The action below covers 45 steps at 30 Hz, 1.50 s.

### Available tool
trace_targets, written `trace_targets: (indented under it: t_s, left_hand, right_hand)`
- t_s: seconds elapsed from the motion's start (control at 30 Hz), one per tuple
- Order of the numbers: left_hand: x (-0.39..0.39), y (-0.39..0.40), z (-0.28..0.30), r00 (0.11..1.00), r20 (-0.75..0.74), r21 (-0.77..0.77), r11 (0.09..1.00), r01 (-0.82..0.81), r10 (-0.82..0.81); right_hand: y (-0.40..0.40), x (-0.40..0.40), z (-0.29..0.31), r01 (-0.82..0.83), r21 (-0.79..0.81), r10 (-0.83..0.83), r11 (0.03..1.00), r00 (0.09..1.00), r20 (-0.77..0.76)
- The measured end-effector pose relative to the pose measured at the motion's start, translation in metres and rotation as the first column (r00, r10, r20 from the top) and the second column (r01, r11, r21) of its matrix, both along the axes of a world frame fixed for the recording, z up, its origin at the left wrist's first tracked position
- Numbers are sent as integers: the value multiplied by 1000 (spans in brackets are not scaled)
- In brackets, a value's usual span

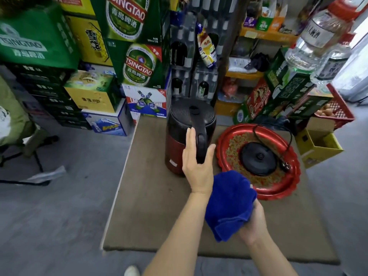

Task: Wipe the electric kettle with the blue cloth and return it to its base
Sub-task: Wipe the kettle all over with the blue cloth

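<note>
- Stacked beer cartons (137,46), shrink-wrapped bottles and shelves are seen behind a low brown table (151,206), which is set on a grey floor.
- The electric kettle (190,136) is stood upright on the table, its long axis vertical; its black lid is on top and its black handle is turned toward the camera.
- The kettle is placed just left of a red tray (258,193), and is apart from its base.
- The round black base (258,158) is laid flat in the tray, with its cord looped across the tray's far rim.
- The left hand (197,162) is held at the kettle's handle with fingers straight and thumb spread; whether the handle is actually touched cannot be told.
- The blue cloth (229,204) is gripped in the right hand (253,222), bunched and folded, near the tray's front edge; most of the fingers are hidden under the cloth.
- The kettle's lower near side is covered by the left hand, and its spout is not seen.
- Bare tabletop is left in front of the kettle and along the near edge; the table's left edge is close to the kettle, and a yellow box (318,148) is set beyond the tray on the right.
</note>
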<state>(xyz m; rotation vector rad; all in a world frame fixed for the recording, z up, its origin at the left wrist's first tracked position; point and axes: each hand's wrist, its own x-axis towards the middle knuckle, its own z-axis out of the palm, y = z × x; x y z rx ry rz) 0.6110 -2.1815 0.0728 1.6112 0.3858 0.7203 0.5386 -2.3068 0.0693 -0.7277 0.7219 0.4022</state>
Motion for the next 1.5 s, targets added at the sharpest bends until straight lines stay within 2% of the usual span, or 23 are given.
trace_targets:
  t_s: [0.07,0.2,0.3,0.33,0.4,0.43,0.47,0.5,0.53,0.6,0.67,0.77,0.83,0.93,1.0,1.07,1.2,1.27,1.33,1.4,1.43,1.47,1.5]
  left_hand:
    - [-23,-3,-10,996,-40,14,996,86,-86]
    - [-52,7,-32,960,-154,195,945,263,-236]
    - [-67,34,-29,895,-291,204,892,403,-338]
    - [-76,43,-26,870,-315,103,897,430,-380]
    - [-104,60,-16,807,-321,-354,853,383,-495]
    - [-122,65,-7,753,-317,-620,726,297,-577]
    - [-141,69,3,681,-260,-823,526,215,-685]
    - [-156,71,15,640,-202,-922,364,130,-741]
    - [-167,73,23,631,-181,-958,282,61,-754]
    - [-176,77,34,700,-130,-978,205,24,-702]
    - [-174,82,32,781,-107,-987,160,-10,-616]
    - [-169,93,24,840,-144,-988,124,-92,-522]
    - [-170,106,18,876,-135,-989,117,-90,-462]
    - [-166,139,10,949,-126,-984,158,-83,-289]
    - [-160,155,8,964,-149,-971,215,-102,-218]
    - [-152,158,10,963,-180,-944,309,-113,-199]
    - [-118,160,38,965,-193,-842,534,-72,-175]
    - [-94,161,57,975,-163,-711,704,-9,-153]
    - [-62,159,71,984,-112,-466,882,73,-141]
    - [-32,152,81,985,-28,-67,983,169,-171]
    - [-18,145,79,965,-14,237,937,258,-262]
    - [-8,139,73,944,-48,539,787,299,-326]
    - [-3,132,66,936,-80,753,595,282,-342]
  right_hand:
    - [-2,-8,3,22,10,-22,1000,999,-34]
    - [0,-27,23,25,82,-22,996,999,-30]
    - [5,-38,41,17,131,-7,991,997,-74]
    - [8,-41,45,25,116,-15,993,996,-84]
    - [18,-47,53,17,131,-3,991,994,-109]
    - [26,-48,60,4,118,12,993,992,-128]
    - [39,-49,70,-50,91,62,995,990,-129]
    - [48,-50,70,-132,55,138,990,984,-116]
    - [57,-50,67,-204,18,205,979,973,-107]
    - [78,-53,63,-357,-8,353,934,928,-117]
    - [92,-54,64,-422,-83,410,903,902,-136]
    - [107,-47,70,-519,-291,519,804,851,-84]
    - [106,-39,71,-518,-545,586,660,808,-58]
    - [86,-21,50,-147,-872,428,468,900,78]
    - [84,-8,39,-47,-918,501,393,849,171]
    - [98,6,27,-52,-920,591,388,780,205]
    - [125,24,24,153,-898,506,412,781,365]
    - [129,37,34,240,-876,452,419,781,430]
    - [127,61,48,301,-857,385,419,796,468]
    - [125,75,71,361,-797,278,484,800,531]
    - [124,79,81,383,-752,227,536,793,565]
    - [123,79,91,405,-712,187,574,781,595]
    - [121,77,100,425,-680,162,597,767,621]
